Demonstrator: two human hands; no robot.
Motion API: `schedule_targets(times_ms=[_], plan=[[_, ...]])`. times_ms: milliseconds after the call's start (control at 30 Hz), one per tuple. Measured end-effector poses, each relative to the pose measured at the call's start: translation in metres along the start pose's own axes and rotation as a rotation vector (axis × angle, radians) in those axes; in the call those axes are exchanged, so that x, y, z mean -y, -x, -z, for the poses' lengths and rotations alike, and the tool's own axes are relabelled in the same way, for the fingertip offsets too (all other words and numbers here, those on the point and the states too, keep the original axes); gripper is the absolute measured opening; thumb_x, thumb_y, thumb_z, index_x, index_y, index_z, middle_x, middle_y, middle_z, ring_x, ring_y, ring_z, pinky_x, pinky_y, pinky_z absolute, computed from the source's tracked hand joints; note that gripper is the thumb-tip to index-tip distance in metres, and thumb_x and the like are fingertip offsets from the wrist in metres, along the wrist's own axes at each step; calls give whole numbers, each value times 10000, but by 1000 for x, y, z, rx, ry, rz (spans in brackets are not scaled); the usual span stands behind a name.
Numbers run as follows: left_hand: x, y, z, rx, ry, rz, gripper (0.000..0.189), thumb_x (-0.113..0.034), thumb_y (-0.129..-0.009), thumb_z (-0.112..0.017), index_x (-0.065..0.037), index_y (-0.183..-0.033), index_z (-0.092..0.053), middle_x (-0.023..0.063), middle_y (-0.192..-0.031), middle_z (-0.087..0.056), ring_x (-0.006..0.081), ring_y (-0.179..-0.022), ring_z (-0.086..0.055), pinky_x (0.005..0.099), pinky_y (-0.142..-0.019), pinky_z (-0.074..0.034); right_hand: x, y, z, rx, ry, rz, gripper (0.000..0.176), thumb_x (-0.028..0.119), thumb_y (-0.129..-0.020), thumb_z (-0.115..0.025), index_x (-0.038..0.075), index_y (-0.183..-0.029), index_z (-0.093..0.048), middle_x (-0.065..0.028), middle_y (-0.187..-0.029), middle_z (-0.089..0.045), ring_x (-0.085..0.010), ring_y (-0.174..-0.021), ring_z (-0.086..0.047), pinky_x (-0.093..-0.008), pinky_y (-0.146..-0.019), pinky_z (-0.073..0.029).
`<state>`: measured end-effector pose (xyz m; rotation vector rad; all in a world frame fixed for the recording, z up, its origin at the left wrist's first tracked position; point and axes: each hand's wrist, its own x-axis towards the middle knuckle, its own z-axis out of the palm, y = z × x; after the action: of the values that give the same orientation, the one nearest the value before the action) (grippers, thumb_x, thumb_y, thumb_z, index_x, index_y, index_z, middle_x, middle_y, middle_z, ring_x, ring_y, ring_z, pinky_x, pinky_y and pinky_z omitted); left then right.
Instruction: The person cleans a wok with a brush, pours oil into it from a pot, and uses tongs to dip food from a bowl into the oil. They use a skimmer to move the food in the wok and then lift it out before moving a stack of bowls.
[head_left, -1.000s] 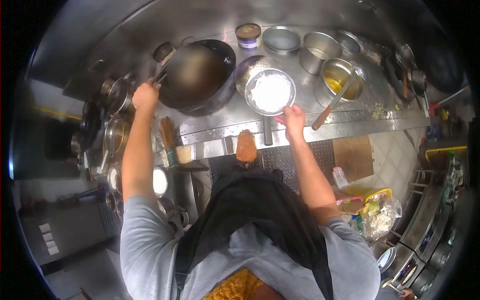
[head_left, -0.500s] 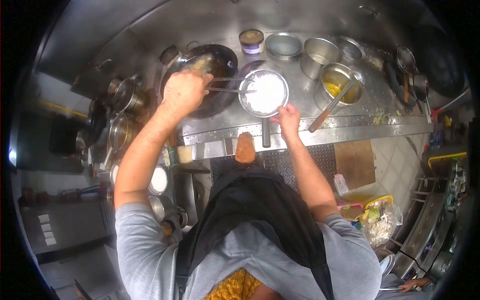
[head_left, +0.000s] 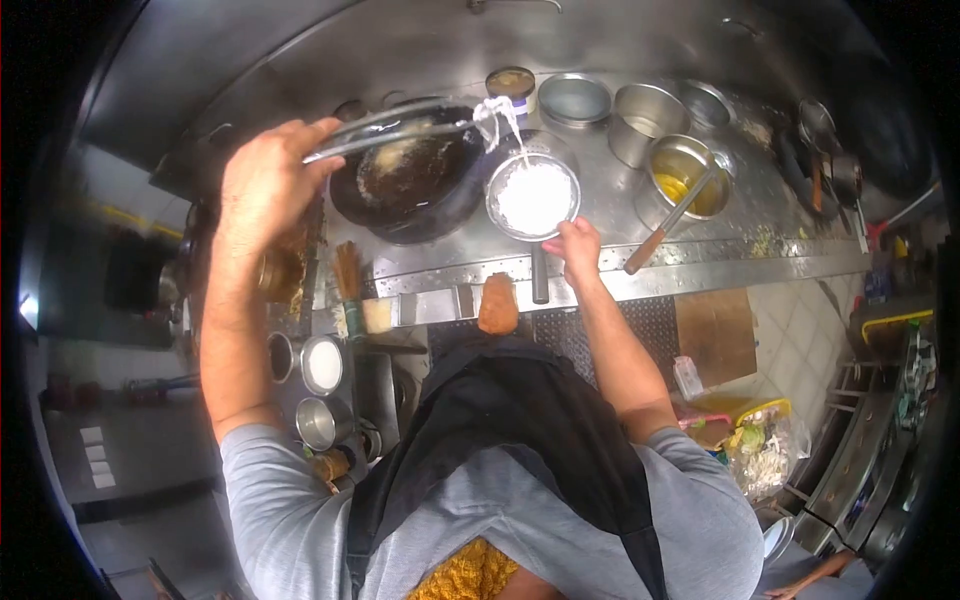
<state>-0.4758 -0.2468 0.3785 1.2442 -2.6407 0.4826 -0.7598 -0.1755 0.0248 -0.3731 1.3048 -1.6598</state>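
Observation:
My left hand (head_left: pixel 272 185) is closed around long metal tongs (head_left: pixel 400 133) stretched over the wok (head_left: pixel 425 195). At their tips hangs a piece coated in white batter (head_left: pixel 498 115), with a strand dripping down. Below it is a handled metal pan (head_left: pixel 540 275) filled with white batter (head_left: pixel 537 195). My right hand (head_left: pixel 575 247) grips this pan's near rim, beside its handle. Dark liquid and a pale, frothy patch show in the wok, close under the tongs. What the coated piece is cannot be made out.
To the right stand a pot of yellow liquid (head_left: pixel 675 190) with a wooden-handled ladle (head_left: pixel 665 232) and a taller steel pot (head_left: pixel 640 125). A round tin (head_left: pixel 575 100) and a tub (head_left: pixel 511 82) stand behind. A brush (head_left: pixel 348 285) is at the left front edge.
My left hand has moved left and slightly down, and the tongs have lifted out of the batter pan with a dripping coated piece. My right hand stays at the pan's rim.

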Motion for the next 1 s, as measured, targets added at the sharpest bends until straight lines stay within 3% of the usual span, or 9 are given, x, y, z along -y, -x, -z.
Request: schedule_targets(times_ms=[200, 333, 400, 600, 733, 833, 933, 1000], plan=[[49, -7, 17, -81, -41, 117, 406, -260, -828, -706, -139, -1212, -650, 96, -997, -672, 285, -901, -654, 380, -780, -500, -9, -8, -3, -3, -7, -31, 175, 64, -872, -517, -23, -995, -607, -97, -883, -633, -195, -655, -639, -320, -604, -588], [71, -17, 11, -20, -11, 266, 400, -277, -851, -687, -147, -1227, -645, 103, -995, -684, 291, -931, -657, 375, -811, -499, -12, -8, -5, -13, -8, -26, 171, 64, -871, -519, -25, -987, -606, -96, -872, -633, -196, -651, -639, -320, -602, -588], [91, -27, -22, -33, -80, 197, 421, -315, -847, -685, -153, -1233, -642, 114, -1041, -689, 298, -970, -659, 389, -840, -500, -11, -5, -5, -26, -11, -17, 161, 66, -875, -522, -28, -977, -605, -95, -851, -631, -190, -647, -638, -315, -600, -588], [82, -59, -161, 436, -63, 348, 422, -404, -841, -672, -227, -1224, -652, 150, -1121, -673, 317, -1078, -630, 424, -922, -500, -12, 3, -3, -74, -2, -35, 150, 59, -883, -524, -32, -967, -608, -86, -833, -628, -182, -650, -643, -307, -612, -592], [87, -55, -240, 462, -40, 412, 441, -390, -861, -648, -219, -1266, -608, 149, -1147, -665, 328, -1077, -632, 442, -905, -508, -7, 11, -2, -80, -18, -30, 144, 56, -882, -526, -31, -961, -609, -81, -832, -627, -180, -638, -638, -309, -618, -595], [77, -42, -233, 265, 44, 521, 482, -402, -870, -632, -176, -1292, -577, 160, -1130, -667, 344, -1065, -633, 458, -887, -507, -3, 16, 1, -92, -31, -3, 130, 60, -878, -532, -26, -933, -611, -77, -807, -622, -173, -623, -628, -302, -605, -587], [69, -32, -205, 94, 28, 413, 480, -409, -852, -654, -151, -1256, -611, 131, -1125, -670, 318, -1025, -649, 442, -853, -514, 2, 18, 4, -93, 0, 2, 111, 63, -873, -535, -15, -893, -612, -71, -785, -618, -163, -619, -622, -294, -587, -573], [46, -21, -162, 107, 66, 300, 467, -390, -840, -672, -151, -1239, -622, 116, -1131, -670, 306, -1014, -653, 429, -843, -518, 7, 20, 2, -102, 18, 15, 103, 64, -871, -536, -8, -859, -609, -64, -761, -612, -151, -609, -615, -285, -565, -555]])
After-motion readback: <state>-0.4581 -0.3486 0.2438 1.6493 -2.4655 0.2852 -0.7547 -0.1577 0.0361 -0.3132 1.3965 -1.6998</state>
